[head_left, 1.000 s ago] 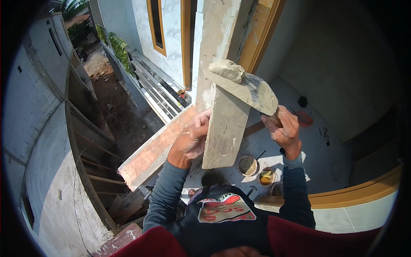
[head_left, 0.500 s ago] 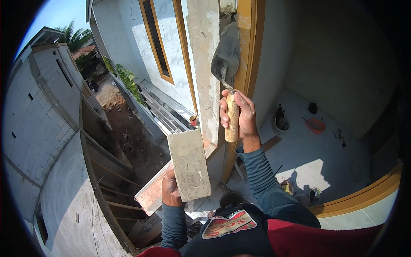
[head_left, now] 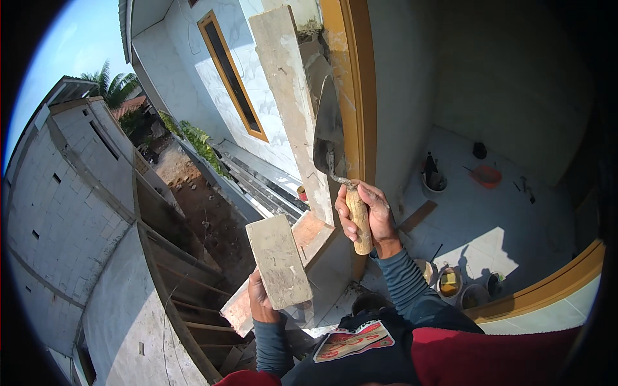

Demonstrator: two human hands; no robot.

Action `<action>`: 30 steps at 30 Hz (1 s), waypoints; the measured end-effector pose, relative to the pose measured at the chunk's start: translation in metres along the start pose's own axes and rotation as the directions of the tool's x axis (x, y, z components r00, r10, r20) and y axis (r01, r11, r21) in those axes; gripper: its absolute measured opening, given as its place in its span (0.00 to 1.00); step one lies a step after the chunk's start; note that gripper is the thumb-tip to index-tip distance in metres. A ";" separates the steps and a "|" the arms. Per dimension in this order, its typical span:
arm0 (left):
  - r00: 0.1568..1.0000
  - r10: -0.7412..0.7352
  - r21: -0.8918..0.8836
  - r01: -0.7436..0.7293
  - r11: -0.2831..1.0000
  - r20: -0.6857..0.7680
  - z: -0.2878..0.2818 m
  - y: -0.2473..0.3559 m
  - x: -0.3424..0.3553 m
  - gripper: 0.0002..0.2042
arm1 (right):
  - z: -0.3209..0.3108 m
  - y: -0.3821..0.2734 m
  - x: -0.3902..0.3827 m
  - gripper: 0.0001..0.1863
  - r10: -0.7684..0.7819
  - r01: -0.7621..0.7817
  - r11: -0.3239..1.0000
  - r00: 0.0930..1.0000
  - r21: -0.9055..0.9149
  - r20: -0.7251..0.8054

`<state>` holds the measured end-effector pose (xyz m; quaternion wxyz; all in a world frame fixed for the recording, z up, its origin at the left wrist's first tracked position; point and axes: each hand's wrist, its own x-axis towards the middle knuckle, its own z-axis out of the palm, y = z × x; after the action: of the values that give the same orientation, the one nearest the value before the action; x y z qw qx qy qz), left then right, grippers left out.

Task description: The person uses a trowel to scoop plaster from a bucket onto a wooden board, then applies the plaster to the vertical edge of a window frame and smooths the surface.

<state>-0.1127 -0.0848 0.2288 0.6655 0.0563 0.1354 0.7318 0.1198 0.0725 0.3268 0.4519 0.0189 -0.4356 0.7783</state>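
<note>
My right hand grips the wooden handle of a trowel. Its grey blade points up along a narrow strip of mortar beside the orange-brown door frame; whether blade and mortar touch, I cannot tell. My left hand holds a flat, rectangular, mortar-smeared board, tilted, with its broad face toward me. Most of the left fingers are hidden behind it. Left of the mortar runs a long grey upright plank.
Behind the board, a pinkish plank slants across a ledge. Through the doorway, several buckets, a red basin and hand tools rest on the tiled floor. Left lie a dirt passage and a grey block wall.
My view has shifted and tilted. The trowel has turned from showing its broad face to more edge-on, its handle leaning. The board has tipped the other way in my left hand.
</note>
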 end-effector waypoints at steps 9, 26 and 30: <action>0.998 0.015 -0.094 -0.020 0.995 -0.058 -0.006 -0.003 -0.014 0.22 | -0.008 -0.016 0.057 0.20 -0.100 0.077 0.937 0.994 -0.341 -0.051; 0.999 0.015 -0.100 -0.019 0.995 -0.046 -0.013 0.000 -0.028 0.21 | 0.013 -0.058 0.040 0.22 -0.139 0.114 0.941 0.989 -0.320 -0.057; 0.994 0.039 -0.056 -0.045 0.997 -0.106 -0.024 0.002 -0.031 0.21 | 0.014 -0.072 0.034 0.22 -0.082 0.081 0.987 0.997 -0.135 0.000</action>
<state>-0.1178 -0.1184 0.2090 0.6433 0.0009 0.1476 0.7512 0.1465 0.1010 0.3976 0.4850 0.0039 -0.4848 0.7279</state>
